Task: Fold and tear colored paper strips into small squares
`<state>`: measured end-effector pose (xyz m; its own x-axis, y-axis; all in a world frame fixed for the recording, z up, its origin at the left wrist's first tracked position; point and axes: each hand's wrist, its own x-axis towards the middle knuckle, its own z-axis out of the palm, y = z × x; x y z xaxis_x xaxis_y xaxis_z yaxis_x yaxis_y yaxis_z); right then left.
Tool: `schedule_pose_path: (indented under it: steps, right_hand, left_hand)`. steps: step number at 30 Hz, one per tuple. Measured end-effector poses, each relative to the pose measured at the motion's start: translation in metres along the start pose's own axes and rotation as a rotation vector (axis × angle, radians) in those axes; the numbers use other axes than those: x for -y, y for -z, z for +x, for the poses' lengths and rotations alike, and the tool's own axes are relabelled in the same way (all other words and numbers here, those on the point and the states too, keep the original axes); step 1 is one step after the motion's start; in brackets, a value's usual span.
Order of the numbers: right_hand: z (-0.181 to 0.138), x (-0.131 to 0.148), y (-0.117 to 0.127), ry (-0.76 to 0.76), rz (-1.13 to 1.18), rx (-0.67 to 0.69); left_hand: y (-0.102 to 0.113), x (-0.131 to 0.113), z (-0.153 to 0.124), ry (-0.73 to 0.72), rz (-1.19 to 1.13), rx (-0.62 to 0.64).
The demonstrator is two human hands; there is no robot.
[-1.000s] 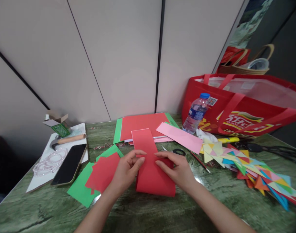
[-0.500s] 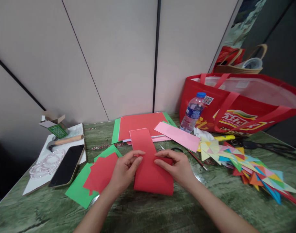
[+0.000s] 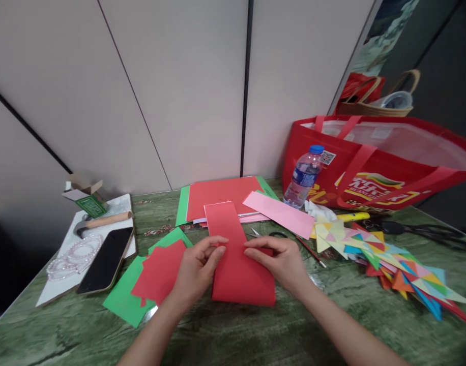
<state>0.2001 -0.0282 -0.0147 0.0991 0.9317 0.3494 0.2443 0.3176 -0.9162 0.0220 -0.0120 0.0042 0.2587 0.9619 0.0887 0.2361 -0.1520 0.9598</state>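
A long strip of red paper (image 3: 240, 277) is curled over on itself in front of me, its near side a rounded, uncreased bend. My left hand (image 3: 202, 262) pinches the strip's left edge between thumb and fingers. At the right edge, my right hand (image 3: 281, 256) grips it the same way. The strip's far end overlaps a stack of red and green sheets (image 3: 223, 190). Left of my left hand lie red paper pieces (image 3: 160, 269) on green paper (image 3: 122, 300). Scissors (image 3: 279, 235), partly hidden, lie just beyond my right hand.
A pink strip (image 3: 281, 213), a water bottle (image 3: 303, 178) and a red shopping bag (image 3: 355, 168) stand or lie at the back right. Folded coloured paper (image 3: 393, 254) spreads at the right. To the left are a phone (image 3: 105, 259), bead strings (image 3: 75, 256) and a hammer (image 3: 107, 221).
The near bend of the red paper has shifted slightly to the right. Both hands keep nearly the same place and grip.
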Motion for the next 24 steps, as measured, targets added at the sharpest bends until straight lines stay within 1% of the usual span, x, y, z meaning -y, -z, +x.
schedule_pose_path:
  steps: [7,10,17,24]
  right_hand:
    - [0.0,-0.001,-0.001,-0.021,-0.01,0.017]
    - [0.0,-0.001,0.0,-0.024,-0.009,0.023]
    - [0.0,-0.002,0.0,-0.04,0.002,0.048]
    - [0.0,-0.001,0.001,-0.035,-0.044,0.087]
  left_hand:
    - [0.002,0.007,-0.002,0.01,-0.052,0.075]
    - [0.002,0.01,-0.003,0.002,-0.058,0.073]
    - [0.003,0.014,-0.002,-0.041,0.014,0.059]
    - [0.003,0.015,-0.001,-0.085,0.095,0.068]
